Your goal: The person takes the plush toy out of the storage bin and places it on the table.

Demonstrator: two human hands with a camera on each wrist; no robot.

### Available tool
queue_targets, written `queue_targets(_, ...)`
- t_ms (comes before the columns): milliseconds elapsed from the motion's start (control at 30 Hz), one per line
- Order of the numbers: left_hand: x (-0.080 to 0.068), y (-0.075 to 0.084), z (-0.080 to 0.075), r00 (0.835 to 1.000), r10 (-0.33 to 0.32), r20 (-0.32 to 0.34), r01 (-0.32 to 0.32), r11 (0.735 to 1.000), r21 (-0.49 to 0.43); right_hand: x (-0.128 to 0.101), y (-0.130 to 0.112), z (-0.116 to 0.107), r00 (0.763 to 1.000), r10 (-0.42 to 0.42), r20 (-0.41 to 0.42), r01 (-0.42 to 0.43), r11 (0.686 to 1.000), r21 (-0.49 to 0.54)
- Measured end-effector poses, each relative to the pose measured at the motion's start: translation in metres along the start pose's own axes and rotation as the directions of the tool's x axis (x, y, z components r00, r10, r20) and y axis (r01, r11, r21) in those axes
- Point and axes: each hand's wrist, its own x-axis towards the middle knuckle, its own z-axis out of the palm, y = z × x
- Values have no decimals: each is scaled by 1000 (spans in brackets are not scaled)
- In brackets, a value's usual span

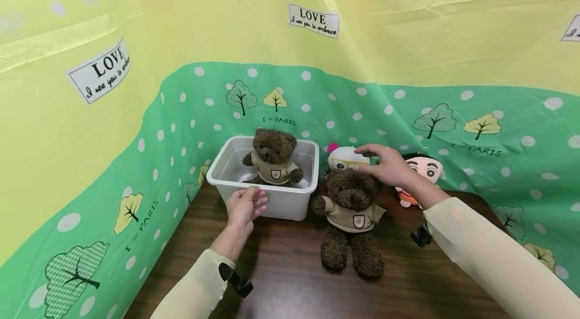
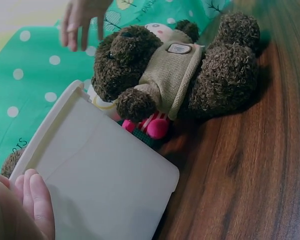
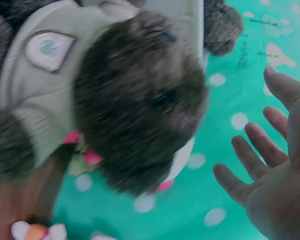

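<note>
Your left hand (image 1: 244, 206) rests against the near wall of the bin (image 1: 290, 203), fingers lightly curled over its upper edge; the left wrist view shows fingertips (image 2: 37, 200) lying on the white plastic without pinching it. The bin stands on the dark wooden table (image 1: 290, 278), towards its back left corner. Just right of the bin, touching or nearly touching its side, a brown bear (image 1: 350, 221) in a beige sweater sits upright on the table, legs stretched towards you. Your right hand (image 1: 385, 164) hovers over the bear's head, palm down, fingers spread and relaxed; the right wrist view shows the open palm and splayed fingers (image 3: 250, 150) apart from the fur, gripping nothing, and whether any fingertip brushes the head cannot be told. Inside the bin sits a second bear (image 1: 273, 157), the same brown with the same sweater, upright and facing you, leaning on the far wall. Behind the first bear a white and pink toy (image 1: 344, 157) is mostly hidden; a doll (image 1: 419, 175) with black hair and an orange body sits to its right, behind your right wrist. A green and yellow cloth (image 1: 136, 82) with white dots, trees and "LOVE" labels rises around the table.
</note>
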Motion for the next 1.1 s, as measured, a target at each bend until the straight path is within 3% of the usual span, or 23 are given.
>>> queue_targets(300,3,0,-1,1000,15,12,-15,1000,-15,69,-54,17,998,-48,28,48,999,4)
queue_targets(467,6,-1,-2,1000,19,19,-19,999,-28,113,-82,41,995,-75,72,76,997,-10)
queue_targets(633,8,-1,-3,1000,15,23,-15,999,-34,149,-92,71,991,-61,117,68,996,-62)
queue_targets(867,7,-1,-3,1000,9,29,-7,999,-41,179,-92,107,992,24,122,-2,984,-178)
queue_targets(1100,12,-2,-4,1000,7,24,-6,999,-36,188,-98,129,991,103,89,-78,967,-242)
